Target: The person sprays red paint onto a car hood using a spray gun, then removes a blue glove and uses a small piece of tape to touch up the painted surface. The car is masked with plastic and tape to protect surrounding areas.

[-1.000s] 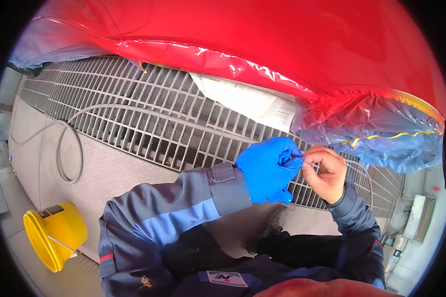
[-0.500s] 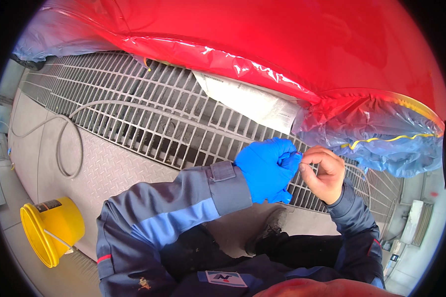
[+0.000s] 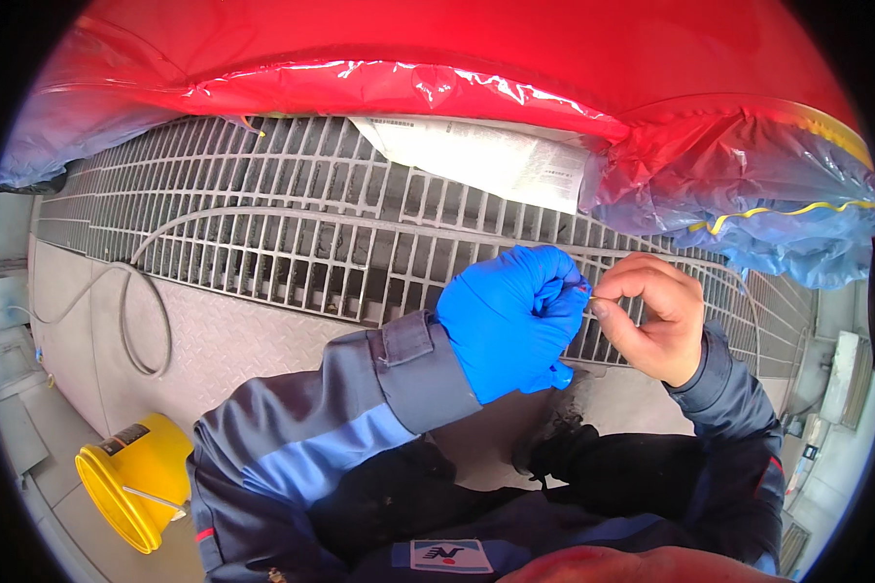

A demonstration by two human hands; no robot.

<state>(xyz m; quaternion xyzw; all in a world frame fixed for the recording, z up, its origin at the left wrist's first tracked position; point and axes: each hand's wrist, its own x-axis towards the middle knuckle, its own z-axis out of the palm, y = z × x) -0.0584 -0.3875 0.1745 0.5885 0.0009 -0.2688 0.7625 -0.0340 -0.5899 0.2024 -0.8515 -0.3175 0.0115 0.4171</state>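
My left hand (image 3: 506, 321) wears a blue glove and is closed, its thumb and fingertips pressed together. Something tiny and reddish shows at those fingertips. A loose flap of blue glove material (image 3: 560, 375) sticks out below the palm. My right hand (image 3: 656, 316) is bare, thumb and forefinger pinched right beside the left fingertips. A thin, pale sliver (image 3: 592, 297) bridges the small gap between the two pinches; it is too small to name. Both hands are held in front of me above the floor grating (image 3: 311, 262).
Ahead stands a glossy red vehicle body (image 3: 437, 39), with clear plastic sheeting (image 3: 787, 223) and white printed paper (image 3: 486, 160) along its lower edge. A grey hose (image 3: 360, 222) crosses the grating and loops at left. A yellow bucket (image 3: 156, 471) is at lower left.
My view has shifted slightly. The right hand has moved a little away from the left, and the pale sliver between them shows more clearly. The left hand stays closed.
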